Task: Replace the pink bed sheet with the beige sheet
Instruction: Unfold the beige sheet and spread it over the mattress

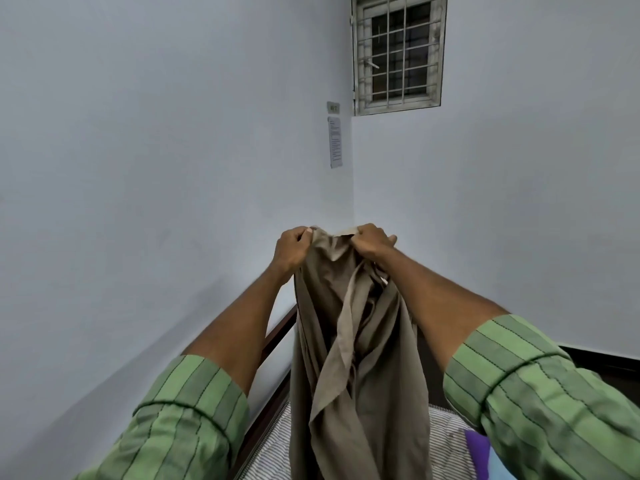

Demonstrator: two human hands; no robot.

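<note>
Left hand (292,249) and right hand (372,242) grip the beige sheet (353,358), hiding the bed.

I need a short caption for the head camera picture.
Both hands, left hand and right hand, hold the beige sheet up over a striped mattress.

The beige sheet (353,358) runs off the bottom edge, so its lower end is unseen, and it hides much of the striped mattress (446,445) behind it. The notice (335,142) on the wall is too small to read. The bed frame (273,341) is partly covered by both arms.
</note>
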